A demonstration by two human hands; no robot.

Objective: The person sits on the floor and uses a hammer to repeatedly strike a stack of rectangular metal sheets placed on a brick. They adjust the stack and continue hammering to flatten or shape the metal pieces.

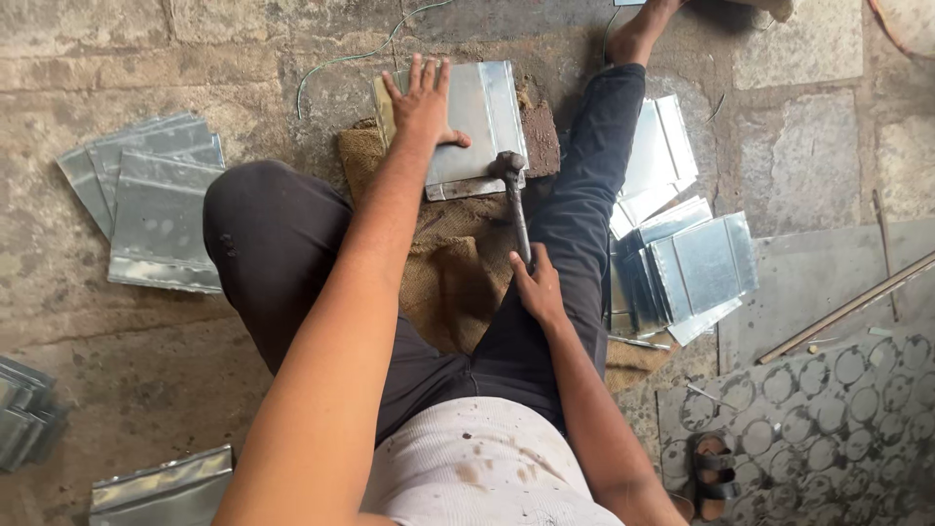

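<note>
While a person sat on a stone floor with legs spread, a stained white shirt filled the near edge of the view; dark trousers covered both legs; the right hand was closed around the handle of a hammer, whose head rested on the near edge of a folded metal sheet; the left hand lay open, fingers spread, pressing flat on that same sheet; the sheet sat between the legs on a piece of brown sacking and against a dark block at its right side; a stack of similar shiny sheets lay just beside the right leg, another stack lay on the floor beyond the left knee, and more folded pieces showed at the lower left; a punched sheet with round holes and a sandal lay at the lower right; a thin rod rested across the flat sheet nearby; farther off, a green wire trailed over the stones, and the bare right foot reached the top edge.
</note>
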